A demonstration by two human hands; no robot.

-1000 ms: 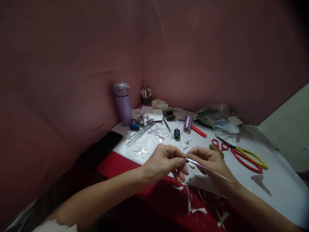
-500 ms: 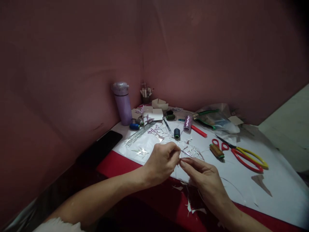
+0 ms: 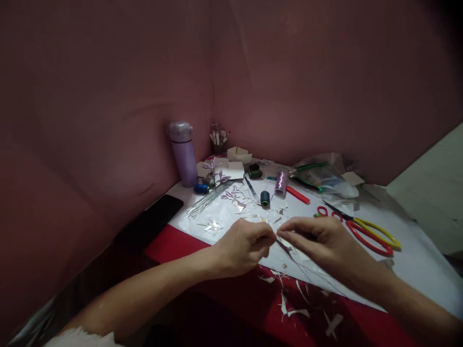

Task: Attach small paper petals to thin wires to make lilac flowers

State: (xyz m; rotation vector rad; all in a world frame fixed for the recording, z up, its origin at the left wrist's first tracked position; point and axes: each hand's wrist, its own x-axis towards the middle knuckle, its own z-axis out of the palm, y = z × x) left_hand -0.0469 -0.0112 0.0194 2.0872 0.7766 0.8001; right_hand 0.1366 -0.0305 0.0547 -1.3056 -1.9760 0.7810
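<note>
While both hands met above the front edge of the white sheet (image 3: 365, 270), the left hand (image 3: 246, 248) had its fingers (image 3: 266, 233) curled in and pinched on the upper end of a narrow purplish strip (image 3: 284, 247); that end was hidden by the fingertips. The strip slanted down toward the lower right, below the right hand (image 3: 325, 241), and a fine wire (image 3: 307, 271) ran on from it, too faint to follow to its end. The right hand's thumb and forefinger came together just beside the pinched end; whether they gripped the strip could not be told. Its other fingers were mostly obscured. Behind this hand, the lower loop of the small red scissors (image 3: 321, 211) was partly covered, and their blades could not be made out. The large scissors (image 3: 376, 237), with one red and one yellow handle, lay in full view to the right. Pliers (image 3: 307, 185) lay against a clear bag (image 3: 338, 180), its contents blurred. On the red cloth (image 3: 238, 299), paper scraps (image 3: 298, 313) faded into shadow. The left sleeve (image 3: 85, 337) was cut off by the bottom edge, the right forearm by the right edge.
</note>
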